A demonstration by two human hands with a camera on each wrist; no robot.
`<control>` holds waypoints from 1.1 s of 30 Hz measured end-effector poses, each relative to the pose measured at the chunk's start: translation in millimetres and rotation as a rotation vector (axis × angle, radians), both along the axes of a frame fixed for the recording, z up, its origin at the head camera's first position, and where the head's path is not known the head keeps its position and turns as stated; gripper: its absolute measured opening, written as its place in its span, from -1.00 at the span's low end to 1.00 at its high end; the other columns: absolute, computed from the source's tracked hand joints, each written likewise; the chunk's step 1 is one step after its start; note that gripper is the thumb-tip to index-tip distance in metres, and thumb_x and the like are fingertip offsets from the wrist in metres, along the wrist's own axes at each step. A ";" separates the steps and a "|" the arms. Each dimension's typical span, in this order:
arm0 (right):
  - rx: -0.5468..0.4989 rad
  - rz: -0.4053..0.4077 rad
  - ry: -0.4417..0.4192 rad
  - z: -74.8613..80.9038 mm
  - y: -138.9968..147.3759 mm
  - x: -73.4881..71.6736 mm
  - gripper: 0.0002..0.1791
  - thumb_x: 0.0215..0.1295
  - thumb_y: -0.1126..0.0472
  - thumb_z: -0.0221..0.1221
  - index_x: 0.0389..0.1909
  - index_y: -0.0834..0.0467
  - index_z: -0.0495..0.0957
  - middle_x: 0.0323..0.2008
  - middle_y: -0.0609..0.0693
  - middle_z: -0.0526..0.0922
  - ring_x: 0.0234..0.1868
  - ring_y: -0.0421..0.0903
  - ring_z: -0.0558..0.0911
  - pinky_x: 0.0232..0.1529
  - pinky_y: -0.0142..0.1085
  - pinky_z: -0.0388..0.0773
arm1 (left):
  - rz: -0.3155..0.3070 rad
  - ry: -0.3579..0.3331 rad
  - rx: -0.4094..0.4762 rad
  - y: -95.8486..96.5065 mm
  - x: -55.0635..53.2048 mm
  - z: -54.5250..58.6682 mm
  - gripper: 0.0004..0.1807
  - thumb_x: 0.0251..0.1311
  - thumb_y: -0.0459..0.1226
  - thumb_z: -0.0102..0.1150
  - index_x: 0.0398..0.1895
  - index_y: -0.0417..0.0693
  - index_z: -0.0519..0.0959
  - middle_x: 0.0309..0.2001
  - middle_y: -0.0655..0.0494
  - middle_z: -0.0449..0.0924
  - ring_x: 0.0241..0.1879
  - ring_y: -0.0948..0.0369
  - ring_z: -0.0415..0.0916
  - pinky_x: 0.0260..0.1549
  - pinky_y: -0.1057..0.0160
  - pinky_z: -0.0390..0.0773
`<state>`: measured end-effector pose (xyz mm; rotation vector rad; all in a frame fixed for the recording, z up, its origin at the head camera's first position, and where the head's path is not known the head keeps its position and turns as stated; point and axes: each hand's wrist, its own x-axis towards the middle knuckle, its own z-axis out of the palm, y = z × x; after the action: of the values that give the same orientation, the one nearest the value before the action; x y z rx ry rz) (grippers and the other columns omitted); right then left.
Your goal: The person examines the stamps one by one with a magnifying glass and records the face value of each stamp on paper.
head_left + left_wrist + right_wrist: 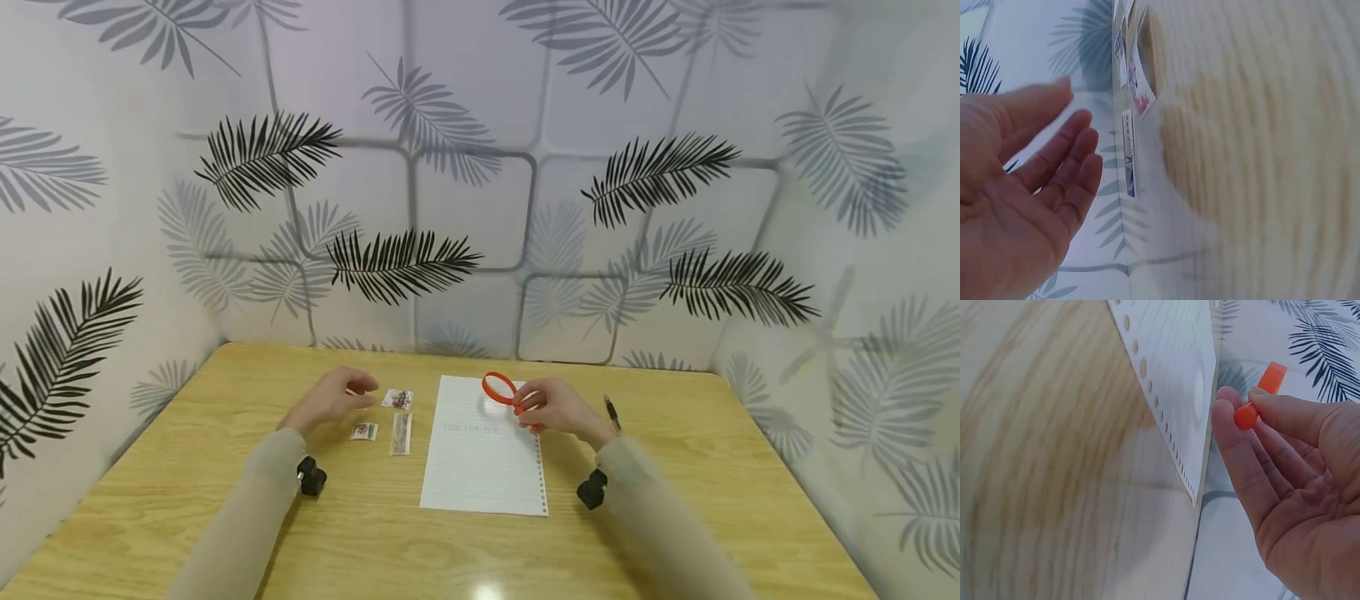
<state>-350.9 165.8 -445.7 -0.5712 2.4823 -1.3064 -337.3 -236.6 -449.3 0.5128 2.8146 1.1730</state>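
Note:
In the head view, my right hand (553, 407) pinches the handle of a red magnifying glass (498, 388) above a lined sheet of paper (480, 467). The right wrist view shows the orange-red handle end (1247, 417) between thumb and fingers. Faint handwriting crosses the upper part of the sheet. My left hand (335, 398) hovers left of three postage stamps, its fingers loosely bent and holding nothing. They are an upper stamp (398, 399), a small lower stamp (364, 431) and a long narrow stamp (401, 434). The left wrist view shows perforated edges on one stamp (1142, 87).
A black pen (612, 412) lies on the wooden table (360, 533), just beyond my right wrist. Behind the table's far edge stands a wall (472, 208) with a leaf pattern. A black device (311, 477) sits on my left wrist, another (592, 490) on my right.

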 end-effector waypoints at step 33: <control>0.032 0.140 -0.002 6.8 -84.5 -0.6 -0.74 0.21 0.42 0.28 -0.06 0.30 0.61 -0.12 0.21 0.72 -0.31 -0.08 0.74 -0.37 -0.24 0.68 | 0.330 -0.187 -0.012 -27.9 -2.9 -6.9 -0.77 0.20 -0.33 0.26 -0.13 -0.30 0.60 -0.09 -0.20 0.58 -0.16 -0.02 0.46 -0.21 0.07 0.49</control>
<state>-351.6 81.3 -438.8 -0.7209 2.4088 -1.2118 -340.1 -264.5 -456.1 -0.0671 2.8076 1.1791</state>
